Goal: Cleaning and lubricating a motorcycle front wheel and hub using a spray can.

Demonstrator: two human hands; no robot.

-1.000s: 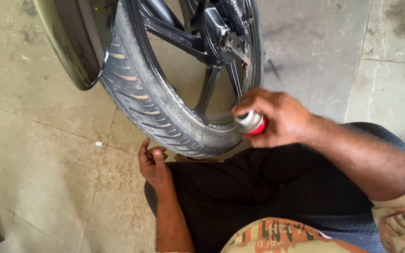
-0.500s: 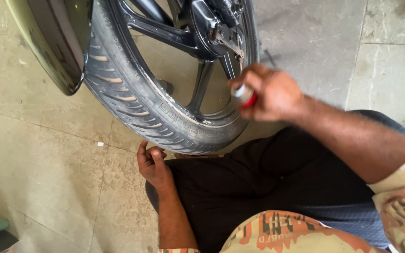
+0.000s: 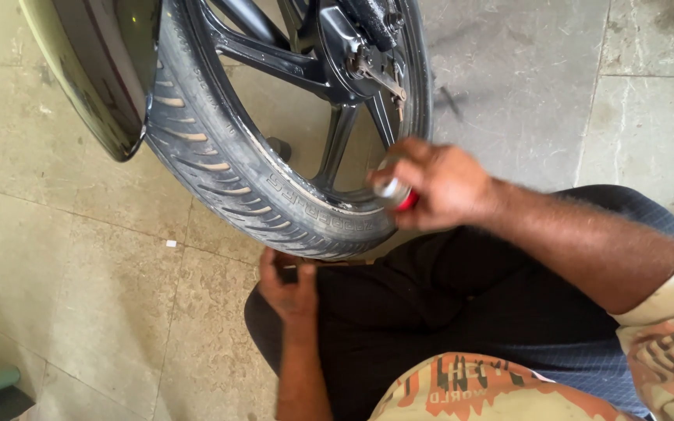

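Gripping small can [image 3: 396, 192], right hand [image 3: 442, 185] fingers closed, blurred; tyre [image 3: 220, 168] beside; left hand [image 3: 290, 287] half-curled, seemingly empty.

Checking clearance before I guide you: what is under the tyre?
Under the tyre lies tiled floor; the left hand rests just below its lowest curve. The contact patch itself is hidden by the tread.

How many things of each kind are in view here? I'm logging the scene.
Wheel: 1
Mudguard: 1
Spray can, held in the right hand: 1
Hands, counting the left hand: 2
Total: 5
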